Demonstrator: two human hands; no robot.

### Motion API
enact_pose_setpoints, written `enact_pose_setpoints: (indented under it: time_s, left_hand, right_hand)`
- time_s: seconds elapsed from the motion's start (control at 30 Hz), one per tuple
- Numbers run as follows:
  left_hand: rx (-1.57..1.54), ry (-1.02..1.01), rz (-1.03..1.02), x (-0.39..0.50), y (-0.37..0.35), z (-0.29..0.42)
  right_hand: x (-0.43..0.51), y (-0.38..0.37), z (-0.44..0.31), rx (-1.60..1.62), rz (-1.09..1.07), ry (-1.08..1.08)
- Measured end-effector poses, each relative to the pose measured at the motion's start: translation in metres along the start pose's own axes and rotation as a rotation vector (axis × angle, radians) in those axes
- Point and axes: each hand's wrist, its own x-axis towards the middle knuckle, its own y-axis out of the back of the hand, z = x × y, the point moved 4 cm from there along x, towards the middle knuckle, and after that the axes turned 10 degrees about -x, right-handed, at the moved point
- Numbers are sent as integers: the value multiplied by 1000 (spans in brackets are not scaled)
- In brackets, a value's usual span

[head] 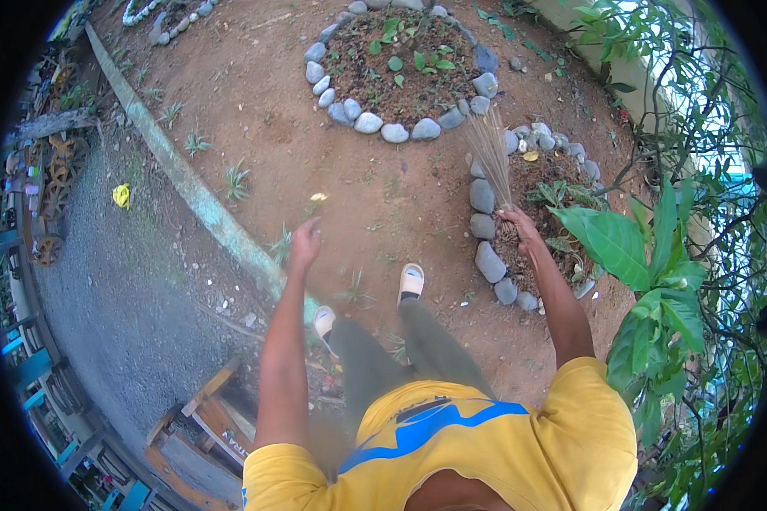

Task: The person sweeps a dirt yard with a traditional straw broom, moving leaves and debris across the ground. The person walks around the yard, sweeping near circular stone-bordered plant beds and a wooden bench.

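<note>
My right hand is closed around the bound end of a stick broom, whose thin bristles fan up and away towards a ring of grey stones. The bristle tips lie near the gap between that ring and a smaller stone-edged bed. My left hand hangs over the bare soil with its fingers curled. Just beyond it is a small pale yellow leaf or flower; whether the hand touches or holds anything cannot be told.
A mossy concrete curb runs diagonally on the left, with small spiky plants beside it. Gravel, a yellow crumpled item and a wooden bench or chair lie beyond. Large-leaved branches crowd the right side, near a wall.
</note>
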Motion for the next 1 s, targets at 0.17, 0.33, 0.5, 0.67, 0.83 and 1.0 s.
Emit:
enact_pose_setpoints:
  time_s: [0.17, 0.33, 0.5, 0.67, 0.83, 1.0]
  left_hand:
    - [-109, -98, -92, 72, -48, 62]
    - [-78, -171, -204, 142, -81, 105]
    - [142, -201, -393, 229, -108, 132]
    - [47, -396, -515, 297, -110, 161]
    - [109, -337, -652, 346, -104, 164]
    - [101, -384, -682, 365, -105, 176]
  right_hand:
    - [19, 29, -24, -74, -34, 1]
    - [32, 33, -27, -55, 317, 88]
    - [79, -16, -26, 112, 582, -106]
    - [111, -62, -56, 145, 614, -37]
    - [64, -104, -62, 123, 571, -49]
    - [75, -135, -82, 94, 679, -175]
